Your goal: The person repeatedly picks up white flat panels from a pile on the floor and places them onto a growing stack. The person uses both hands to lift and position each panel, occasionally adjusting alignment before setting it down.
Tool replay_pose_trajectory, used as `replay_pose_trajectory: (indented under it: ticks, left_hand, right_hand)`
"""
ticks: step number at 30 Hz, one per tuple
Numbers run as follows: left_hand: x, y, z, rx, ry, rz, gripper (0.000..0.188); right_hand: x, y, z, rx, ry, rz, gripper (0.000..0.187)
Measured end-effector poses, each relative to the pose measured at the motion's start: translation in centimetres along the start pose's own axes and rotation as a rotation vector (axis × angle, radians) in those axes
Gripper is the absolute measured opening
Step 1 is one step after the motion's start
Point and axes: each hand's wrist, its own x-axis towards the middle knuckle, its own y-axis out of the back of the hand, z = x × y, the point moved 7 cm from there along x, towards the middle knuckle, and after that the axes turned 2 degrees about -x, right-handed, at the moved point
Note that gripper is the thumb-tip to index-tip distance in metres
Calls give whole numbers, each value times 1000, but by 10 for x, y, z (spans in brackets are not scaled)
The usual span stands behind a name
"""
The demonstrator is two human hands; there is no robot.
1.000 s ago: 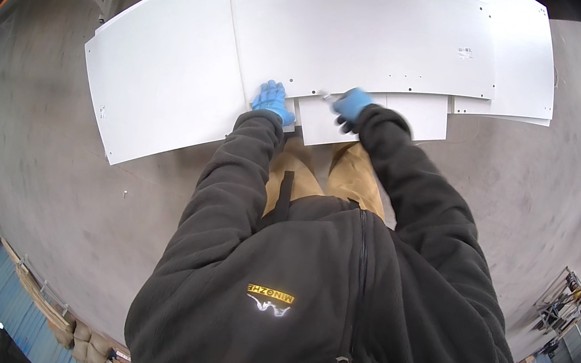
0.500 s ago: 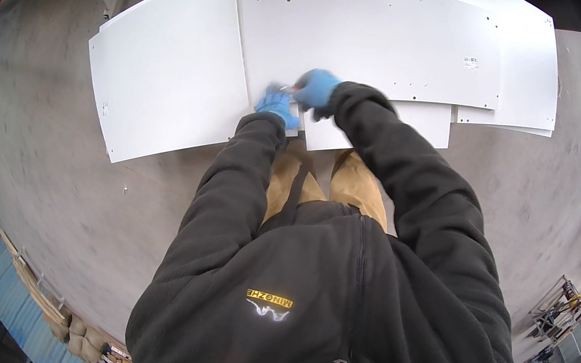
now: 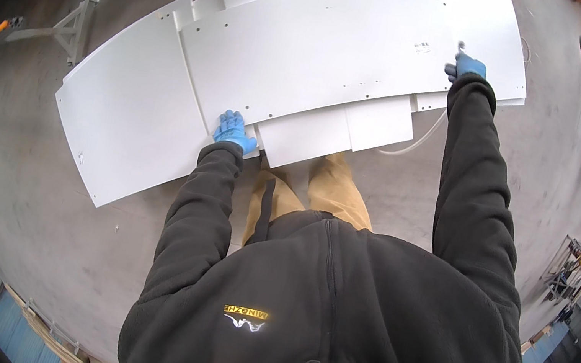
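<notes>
My left hand (image 3: pixel 235 131), in a blue glove, lies flat with fingers spread at the near left corner of a long white panel (image 3: pixel 290 49). The panel has small dark holes along its edges and a small printed label. My right hand (image 3: pixel 469 65), gloved in blue with grey fingertips, is over the stack near the panel's right end. Its fingers are curled, and what they may hold is too small to make out. Beneath the long panel lie more white boards, including a left board (image 3: pixel 132 107) and a smaller near board (image 3: pixel 306 136).
A pale hose or cable (image 3: pixel 426 139) curves out below the stack on the right. At the far left stands a metal frame (image 3: pixel 76 31) with an orange part. Racks and stacked materials (image 3: pixel 570 270) line the right side of the concrete floor (image 3: pixel 121 260).
My hands were close together at the panel's near left corner. The right hand has swung far right across the panel, while the left now rests flat. The view has shifted.
</notes>
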Motion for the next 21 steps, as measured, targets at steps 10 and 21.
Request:
replay_pose_trajectory:
  ticks: [10,21]
  left_hand:
    - [9,21,97,28,23,299,89]
    - [18,9,214,66,-164,296,93]
  right_hand:
    - [-131,-33,175,-406,-58,-703,45]
    - [80,66,189,129,-155,-508,25]
